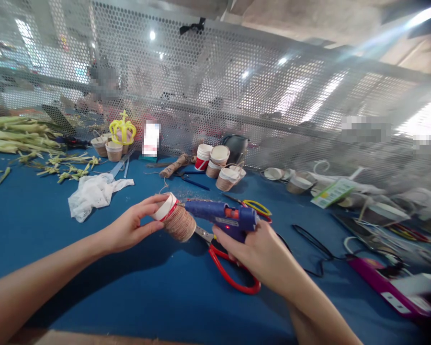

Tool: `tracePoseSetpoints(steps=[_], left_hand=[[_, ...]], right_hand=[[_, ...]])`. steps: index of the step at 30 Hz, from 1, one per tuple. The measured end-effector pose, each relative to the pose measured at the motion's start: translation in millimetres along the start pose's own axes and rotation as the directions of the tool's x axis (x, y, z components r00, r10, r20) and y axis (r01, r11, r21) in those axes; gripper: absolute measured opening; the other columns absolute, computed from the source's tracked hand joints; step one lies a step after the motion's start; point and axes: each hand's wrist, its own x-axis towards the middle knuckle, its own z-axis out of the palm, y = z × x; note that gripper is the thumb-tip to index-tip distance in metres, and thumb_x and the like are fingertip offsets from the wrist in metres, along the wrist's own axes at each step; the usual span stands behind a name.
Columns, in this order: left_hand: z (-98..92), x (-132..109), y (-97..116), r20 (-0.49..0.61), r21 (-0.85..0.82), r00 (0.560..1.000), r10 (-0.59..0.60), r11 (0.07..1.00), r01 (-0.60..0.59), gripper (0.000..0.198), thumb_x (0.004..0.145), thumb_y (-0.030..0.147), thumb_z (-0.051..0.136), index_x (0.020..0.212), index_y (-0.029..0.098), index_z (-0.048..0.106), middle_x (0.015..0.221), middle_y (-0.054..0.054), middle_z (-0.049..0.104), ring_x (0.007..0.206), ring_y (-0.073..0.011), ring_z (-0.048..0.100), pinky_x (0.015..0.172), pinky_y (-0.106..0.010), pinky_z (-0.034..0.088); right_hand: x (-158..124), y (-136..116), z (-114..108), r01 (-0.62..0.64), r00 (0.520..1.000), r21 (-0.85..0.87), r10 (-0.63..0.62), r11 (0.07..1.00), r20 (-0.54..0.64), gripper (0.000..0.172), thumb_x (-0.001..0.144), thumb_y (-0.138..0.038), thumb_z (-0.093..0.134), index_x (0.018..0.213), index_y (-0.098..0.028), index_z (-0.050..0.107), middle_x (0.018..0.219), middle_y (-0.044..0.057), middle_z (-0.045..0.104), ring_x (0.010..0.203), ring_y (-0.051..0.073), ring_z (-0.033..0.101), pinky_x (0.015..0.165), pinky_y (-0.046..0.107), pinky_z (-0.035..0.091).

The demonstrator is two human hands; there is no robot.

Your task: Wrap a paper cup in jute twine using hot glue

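Observation:
My left hand [138, 223] grips a paper cup [179, 223] by its white rim, tilted on its side. Brown twine wraps most of the cup, and a red band shows between twine and rim. A loose twine end rises from it toward a roll of twine [175, 165] behind. In my right hand [253, 249] is a blue hot glue gun [221, 214], its nozzle pointing left at the red band; whether the tip touches the cup I cannot tell. Red-handled scissors [233, 278] lie beneath the glue gun, partly hidden by it and my hand.
Behind stand several cups [221, 165] and yellow-handled scissors [257, 207]. White crumpled cloth [93, 194] and a yellow crown [122, 129] are left. A purple power strip [377, 282] with black cord [314, 239] lies right. Perforated metal panels [201, 81] rise along the back.

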Motion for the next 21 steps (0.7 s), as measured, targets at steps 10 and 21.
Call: tracePoseSetpoints(steps=[10,21], left_hand=[[1.1,2.1,2.6,-0.031,-0.016,0.998,-0.047,0.999,0.047,0.016,0.085,0.023,0.045,0.094,0.016,0.057,0.134,-0.012,0.043,0.127,-0.0227,0.037,0.106,-0.040,0.030],[-0.8,0.1,1.8,-0.006,-0.010,1.000,0.000,1.000,0.000,0.020,0.086,0.024,0.046,0.101,0.016,0.056,0.134,-0.013,0.042,0.127,-0.0243,0.037,0.105,-0.037,0.031]], right_hand=[[-6.6,-5.1,7.4,0.126,0.991,-0.003,-0.126,0.992,0.035,0.014,0.075,-0.021,0.049,0.064,-0.018,0.054,0.056,-0.001,0.056,0.050,0.012,0.049,0.050,0.023,0.042],[9.0,0.3,-2.0,0.055,0.998,-0.002,-0.055,0.998,-0.006,0.018,0.073,-0.023,0.050,0.057,-0.018,0.054,0.041,-0.004,0.047,0.038,0.010,0.042,0.040,0.023,0.039]])
